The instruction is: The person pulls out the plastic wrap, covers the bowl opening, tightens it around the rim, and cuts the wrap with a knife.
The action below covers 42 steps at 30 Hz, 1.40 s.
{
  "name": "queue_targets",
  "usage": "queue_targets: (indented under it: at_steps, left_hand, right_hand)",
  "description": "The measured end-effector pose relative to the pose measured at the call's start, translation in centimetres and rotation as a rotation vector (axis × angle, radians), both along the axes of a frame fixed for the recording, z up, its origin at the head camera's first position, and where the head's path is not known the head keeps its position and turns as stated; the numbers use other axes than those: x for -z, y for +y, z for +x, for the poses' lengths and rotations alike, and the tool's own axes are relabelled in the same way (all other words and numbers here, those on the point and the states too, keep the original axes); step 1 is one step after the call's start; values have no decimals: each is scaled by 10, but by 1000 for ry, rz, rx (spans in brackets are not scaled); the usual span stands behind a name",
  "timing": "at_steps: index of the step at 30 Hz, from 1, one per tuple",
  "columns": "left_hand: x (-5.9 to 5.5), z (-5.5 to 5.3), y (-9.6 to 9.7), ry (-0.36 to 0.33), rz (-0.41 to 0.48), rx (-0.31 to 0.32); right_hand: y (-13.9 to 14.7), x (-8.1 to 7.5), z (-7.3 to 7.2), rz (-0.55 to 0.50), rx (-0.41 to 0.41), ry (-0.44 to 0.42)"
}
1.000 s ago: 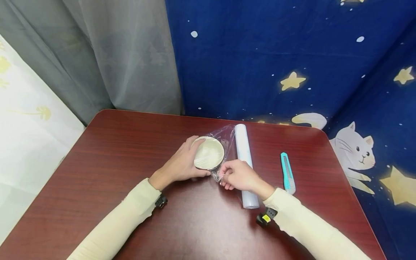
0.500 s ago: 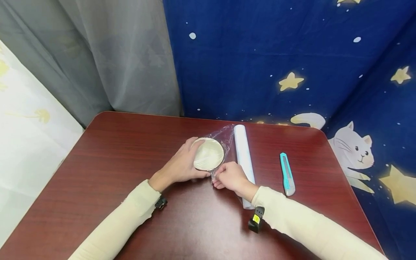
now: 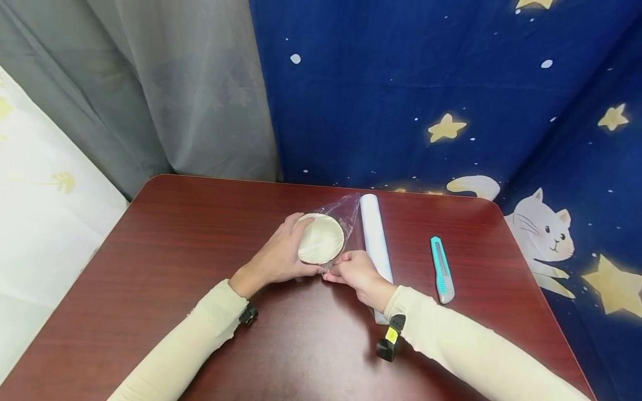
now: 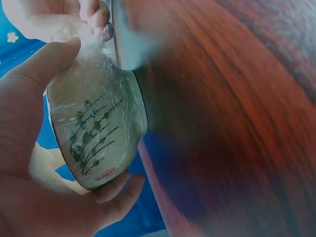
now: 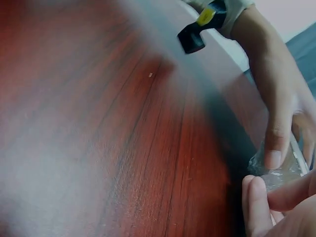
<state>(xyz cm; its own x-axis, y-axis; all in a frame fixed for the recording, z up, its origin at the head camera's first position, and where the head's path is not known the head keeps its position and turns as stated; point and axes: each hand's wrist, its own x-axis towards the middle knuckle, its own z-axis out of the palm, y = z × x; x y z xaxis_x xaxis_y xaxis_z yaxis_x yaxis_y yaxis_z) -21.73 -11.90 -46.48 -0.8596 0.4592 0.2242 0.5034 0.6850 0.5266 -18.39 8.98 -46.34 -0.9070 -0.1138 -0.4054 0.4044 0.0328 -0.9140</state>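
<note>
A cream bowl [image 3: 321,238] with clear cling film over its top stands in the middle of the table. My left hand [image 3: 281,253] grips it from the left, thumb at the near side and fingers at the far side. In the left wrist view the bowl's side [image 4: 98,133] shows a dark plant-like pattern under wrinkled film. Beside the bowl's near right edge, my right hand [image 3: 356,273] pinches bunched film close to the left thumb. More cling film [image 3: 346,210] stretches from the bowl to the white roll [image 3: 373,228]. The right forearm partly hides that roll.
A turquoise utility knife [image 3: 441,270] lies right of the roll on the dark red wooden table [image 3: 210,214]. Behind the table hang a grey curtain [image 3: 205,94] and a blue star-patterned curtain [image 3: 351,106].
My right hand has moved left with the film, from near the roll to the bowl's near edge beside the left thumb. The left hand keeps its hold on the bowl.
</note>
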Motion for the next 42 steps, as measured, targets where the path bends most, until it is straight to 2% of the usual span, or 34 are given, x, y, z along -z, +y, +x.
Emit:
queue_targets:
  at_steps: [3,6,10,12,14,18,20,23,28,33,34,36,40,42]
  left_hand:
    - [0,0,-1,-11,0,-5]
    - [0,0,-1,-21,-2,-8]
    - [0,0,-1,-19,-4,-15]
    - [-1,0,-2,-18,-3,-20]
    - [-2,0,-3,-17,-1,-24]
    - [-1,0,-4,-24,-3,-26]
    - [-1,0,-5,-24,-4,-24]
    - [1,0,-5,-21,-2,-23]
    - [2,0,-4,-20,0,-14]
    - [3,-1,-3,-6,-3,-14]
    - [3,-1,-3,-2,-4,-15]
    - [4,-2,-3,0,-6,-15]
    - [3,-3,-3,-5,-17,-7]
    - [3,-4,-2,-8,-23,-3]
  right_hand:
    - [3,-3,4,-33,-3,14]
    - [6,-9,7,-21,-8,22]
    - [8,-19,14,35,-18,18]
    - [10,-22,17,86,-33,44]
    - [12,-22,20,196,-88,129]
    - [18,-19,24,507,-246,357]
    - [18,-18,24,578,-290,415]
    - [16,-18,24,437,-278,326]
    - [8,-18,21,151,-176,109]
    - [3,-18,18,31,-127,27]
    - [3,-18,18,53,-137,38]
    - [3,-18,18,185,-190,112]
    - [8,-18,18,588,-355,384]
    - [10,-19,18,698,-405,495]
